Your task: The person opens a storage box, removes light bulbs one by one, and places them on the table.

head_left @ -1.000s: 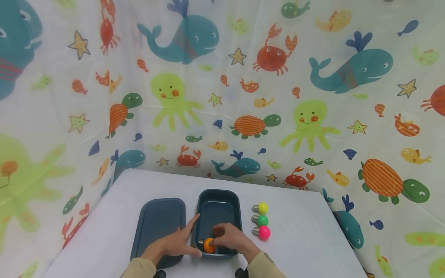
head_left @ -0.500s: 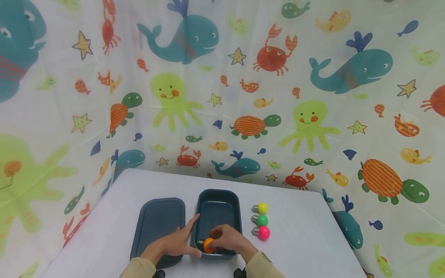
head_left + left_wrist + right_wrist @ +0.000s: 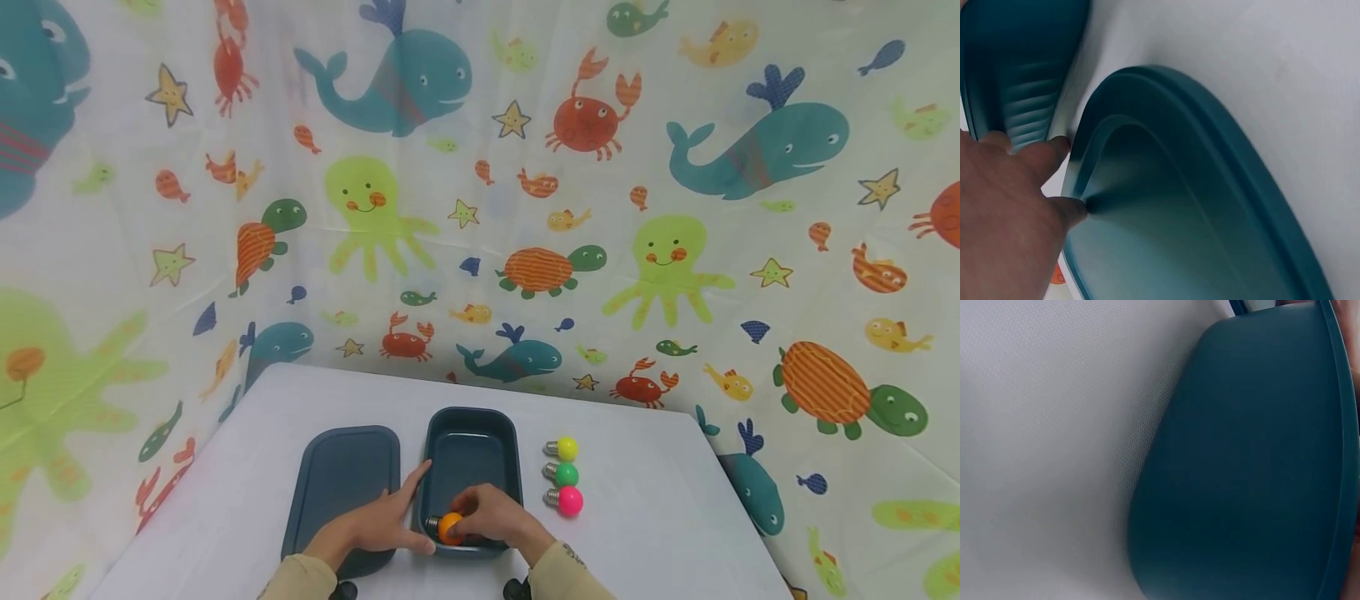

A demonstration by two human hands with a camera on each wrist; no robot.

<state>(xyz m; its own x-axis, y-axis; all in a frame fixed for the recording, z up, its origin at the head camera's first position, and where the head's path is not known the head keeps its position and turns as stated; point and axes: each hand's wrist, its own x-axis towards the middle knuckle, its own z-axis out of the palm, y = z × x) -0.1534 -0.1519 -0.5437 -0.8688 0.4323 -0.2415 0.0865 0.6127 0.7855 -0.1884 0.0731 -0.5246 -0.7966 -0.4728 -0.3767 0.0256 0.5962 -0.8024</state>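
Observation:
An orange light bulb (image 3: 449,528) with a metal screw base lies in the near left corner of a dark blue-green container (image 3: 471,454). My right hand (image 3: 493,512) reaches over the container's near right side and pinches the bulb. The spread fingers of my left hand (image 3: 375,523) rest along the container's left edge, with the thumb near its front left corner. In the left wrist view, the left hand (image 3: 1004,212) extends partly over the matching lid (image 3: 1166,200). The right wrist view shows mainly the container's outer wall (image 3: 1241,456); the bulb is hidden there.
The flat lid (image 3: 348,467) lies left of the container on a white table (image 3: 637,467). Right of the container, a yellow bulb (image 3: 567,448), a green bulb (image 3: 567,474) and a pink bulb (image 3: 571,501) lie in a column. A sea-animal patterned curtain (image 3: 465,125) surrounds the table.
The right hand has shifted slightly left and closed its fingers further onto the orange bulb. The left hand, container, lid and other bulbs stay in place.

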